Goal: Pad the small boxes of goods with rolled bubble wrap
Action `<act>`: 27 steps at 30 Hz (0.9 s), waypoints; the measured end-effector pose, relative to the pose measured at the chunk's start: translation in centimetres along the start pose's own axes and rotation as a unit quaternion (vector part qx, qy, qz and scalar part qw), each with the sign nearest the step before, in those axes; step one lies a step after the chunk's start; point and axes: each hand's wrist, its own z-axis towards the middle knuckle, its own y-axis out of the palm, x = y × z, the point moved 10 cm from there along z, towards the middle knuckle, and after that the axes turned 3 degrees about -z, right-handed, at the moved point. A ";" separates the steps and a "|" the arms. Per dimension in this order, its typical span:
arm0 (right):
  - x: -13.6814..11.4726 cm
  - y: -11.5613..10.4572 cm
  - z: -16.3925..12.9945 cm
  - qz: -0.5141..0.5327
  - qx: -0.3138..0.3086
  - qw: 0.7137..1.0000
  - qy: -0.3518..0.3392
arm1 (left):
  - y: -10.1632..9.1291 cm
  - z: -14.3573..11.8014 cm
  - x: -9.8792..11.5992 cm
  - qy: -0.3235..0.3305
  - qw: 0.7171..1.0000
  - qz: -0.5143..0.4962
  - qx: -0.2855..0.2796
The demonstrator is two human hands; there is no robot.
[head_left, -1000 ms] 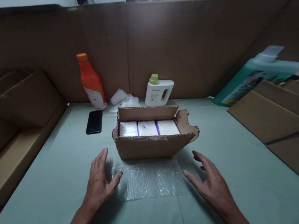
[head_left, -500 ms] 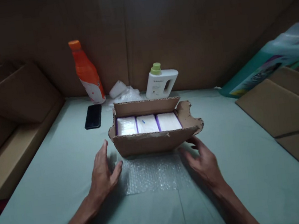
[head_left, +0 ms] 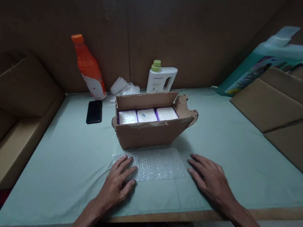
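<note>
A sheet of bubble wrap [head_left: 158, 163] lies flat on the cloth-covered table, just in front of an open cardboard box [head_left: 143, 134]. My left hand [head_left: 119, 179] rests with spread fingers over the left end of the wrap. To the right of the sheet, apart from it, my right hand [head_left: 208, 175] is low over the cloth, fingers stretched out and nothing in them. Inside the box stand three white packs [head_left: 146, 116] with purple edges, side by side. The box's right flap is torn and sticks outward.
Behind the box stand an orange bottle [head_left: 90, 69], crumpled bubble wrap [head_left: 128, 89] and a white green-capped bottle [head_left: 160, 78]. A black phone [head_left: 94, 111] lies at left. Cardboard boxes [head_left: 272, 101] and a tilted teal jug [head_left: 257, 66] flank the right; more cardboard [head_left: 22, 89] stands left.
My left hand has come down onto the bubble wrap's left end. The right hand has drawn back from the box's front right corner toward me. The view has shifted slightly.
</note>
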 end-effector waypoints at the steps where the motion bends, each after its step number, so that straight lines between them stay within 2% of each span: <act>1: 1.3 -0.6 -0.3 -0.008 0.010 0.999 0.029 | -1.0 -0.3 -0.5 -0.019 0.999 0.013 0.036; 2: 1.9 -0.8 -0.4 -0.013 0.013 0.999 0.051 | -2.1 -0.8 -1.3 -0.052 0.995 0.039 0.073; 4: 1.6 -0.4 0.1 -0.018 0.005 0.997 0.075 | -3.8 -1.7 -2.9 -0.139 0.977 0.111 0.121; 7: -1.1 0.9 1.9 0.004 -0.007 0.997 0.075 | -4.3 -2.7 -4.3 -0.239 0.950 0.167 0.114; 10: -3.1 1.6 2.9 0.092 -0.013 0.992 0.080 | -4.1 -2.8 -3.8 -0.259 0.949 0.126 0.129; 14: -1.6 1.7 2.2 0.237 -0.028 0.952 0.191 | -4.1 -3.3 -3.6 -0.281 0.944 -0.024 0.172; 17: -1.1 2.3 1.9 0.308 -0.052 0.923 0.226 | -3.0 -3.6 -4.5 -0.321 0.932 -0.090 0.146; 19: -1.8 2.1 2.3 0.312 -0.061 0.927 0.200 | -2.6 -3.2 -4.0 -0.298 0.941 -0.100 0.126; 21: -3.2 0.5 2.8 0.298 -0.050 0.944 0.135 | -3.5 -2.9 -2.4 -0.231 0.957 -0.106 0.142; 22: -4.3 -1.0 3.0 0.287 -0.036 0.953 0.087 | -4.6 -2.9 -1.2 -0.186 0.964 -0.103 0.161; 25: -7.6 -8.0 2.9 0.246 0.052 0.965 -0.071 | -9.5 -3.2 3.2 -0.041 0.972 -0.054 0.226; 27: -8.4 -13.4 3.3 0.204 0.150 0.960 -0.119 | -13.3 -2.6 5.6 0.025 0.962 0.013 0.272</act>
